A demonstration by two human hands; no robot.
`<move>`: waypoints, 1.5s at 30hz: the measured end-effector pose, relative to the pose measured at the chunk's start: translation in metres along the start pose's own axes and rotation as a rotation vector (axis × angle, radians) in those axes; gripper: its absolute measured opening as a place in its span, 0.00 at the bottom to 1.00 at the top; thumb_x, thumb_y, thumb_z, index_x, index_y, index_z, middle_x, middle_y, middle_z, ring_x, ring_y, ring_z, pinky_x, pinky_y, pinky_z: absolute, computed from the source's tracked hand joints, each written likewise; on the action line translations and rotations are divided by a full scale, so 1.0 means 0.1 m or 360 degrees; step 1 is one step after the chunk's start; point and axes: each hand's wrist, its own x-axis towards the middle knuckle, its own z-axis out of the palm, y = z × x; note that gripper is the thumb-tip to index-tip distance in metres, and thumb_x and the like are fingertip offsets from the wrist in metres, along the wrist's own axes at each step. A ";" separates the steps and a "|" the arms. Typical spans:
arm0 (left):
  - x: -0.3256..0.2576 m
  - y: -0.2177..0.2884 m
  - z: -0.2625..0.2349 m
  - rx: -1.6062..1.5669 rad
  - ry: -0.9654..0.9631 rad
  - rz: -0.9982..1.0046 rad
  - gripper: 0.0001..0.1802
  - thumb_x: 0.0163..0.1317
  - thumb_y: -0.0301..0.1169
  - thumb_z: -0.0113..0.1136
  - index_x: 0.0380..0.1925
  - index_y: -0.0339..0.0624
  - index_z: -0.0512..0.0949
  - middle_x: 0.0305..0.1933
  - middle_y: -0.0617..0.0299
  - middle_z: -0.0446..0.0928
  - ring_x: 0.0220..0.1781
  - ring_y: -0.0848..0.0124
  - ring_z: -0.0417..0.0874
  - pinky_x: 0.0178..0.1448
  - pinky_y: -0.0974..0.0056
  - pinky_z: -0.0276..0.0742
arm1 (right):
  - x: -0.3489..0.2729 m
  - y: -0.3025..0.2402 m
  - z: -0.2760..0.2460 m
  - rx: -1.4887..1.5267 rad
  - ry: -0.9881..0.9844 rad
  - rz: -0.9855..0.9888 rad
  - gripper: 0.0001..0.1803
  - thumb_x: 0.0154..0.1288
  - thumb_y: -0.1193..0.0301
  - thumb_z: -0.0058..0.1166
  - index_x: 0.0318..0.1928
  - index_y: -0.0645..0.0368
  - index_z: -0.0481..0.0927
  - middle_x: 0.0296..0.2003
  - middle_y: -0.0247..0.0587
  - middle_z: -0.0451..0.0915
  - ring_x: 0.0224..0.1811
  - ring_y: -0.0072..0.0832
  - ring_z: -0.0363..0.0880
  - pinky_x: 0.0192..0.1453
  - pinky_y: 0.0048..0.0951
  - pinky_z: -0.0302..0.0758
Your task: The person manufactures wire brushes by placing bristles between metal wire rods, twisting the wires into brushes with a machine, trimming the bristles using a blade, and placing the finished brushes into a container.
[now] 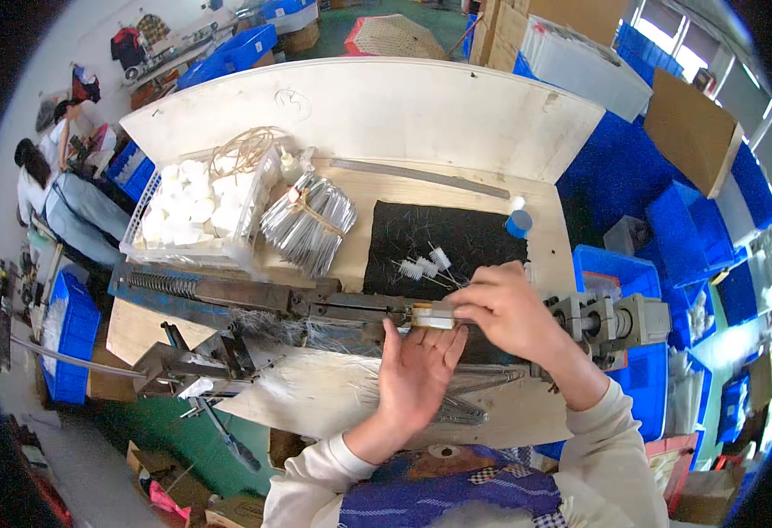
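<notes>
My left hand (414, 370) is held palm up with its fingers spread, just under a small pale brush head (433, 319) that sits on a long metal machine (254, 299). My right hand (507, 310) pinches that brush head from the right with fingertips closed on it. Several finished small white brushes (425, 266) with wire stems lie on a black mat (443, 246) just behind my hands.
A bundle of metal wires (309, 222) tied with a band lies left of the mat. A white basket of white tufts (197, 211) stands at the far left. A blue-capped bottle (518, 220) is on the right. Blue crates (659, 229) surround the bench. Another person (60, 189) sits far left.
</notes>
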 end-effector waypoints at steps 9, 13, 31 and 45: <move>0.00 0.06 0.05 0.0194 -0.0025 -0.0043 0.41 0.68 0.60 0.35 0.61 0.30 0.57 0.65 0.48 0.63 0.69 0.56 0.63 0.75 0.55 0.54 | -0.01 0.01 -0.05 -0.0116 -0.0021 -0.0203 0.08 0.48 0.72 0.62 0.33 0.52 0.85 0.24 0.33 0.73 0.32 0.31 0.73 0.43 0.35 0.62; 0.02 0.07 0.06 0.0099 -0.0022 -0.0015 0.38 0.69 0.59 0.34 0.61 0.32 0.59 0.63 0.51 0.64 0.68 0.60 0.64 0.75 0.57 0.53 | 0.00 -0.07 -0.05 -0.0197 0.0101 -0.0308 0.11 0.46 0.72 0.58 0.34 0.50 0.84 0.25 0.32 0.73 0.33 0.30 0.74 0.43 0.34 0.63; -0.05 0.17 0.19 -0.0034 0.0150 -0.0022 0.35 0.69 0.56 0.37 0.48 0.29 0.68 0.53 0.48 0.72 0.61 0.55 0.68 0.72 0.53 0.55 | -0.30 -0.44 -0.09 -0.0846 -0.0451 0.0175 0.22 0.49 0.78 0.53 0.48 0.71 0.70 0.23 0.47 0.77 0.23 0.40 0.80 0.24 0.34 0.75; -0.25 -0.42 -0.11 0.0429 0.0508 -0.0161 0.26 0.69 0.40 0.47 0.60 0.33 0.62 0.62 0.52 0.66 0.70 0.57 0.61 0.75 0.54 0.51 | -1.67 -0.17 0.84 -0.0057 -0.0826 -0.0090 0.08 0.58 0.69 0.50 0.36 0.58 0.75 0.32 0.43 0.80 0.33 0.38 0.83 0.33 0.40 0.79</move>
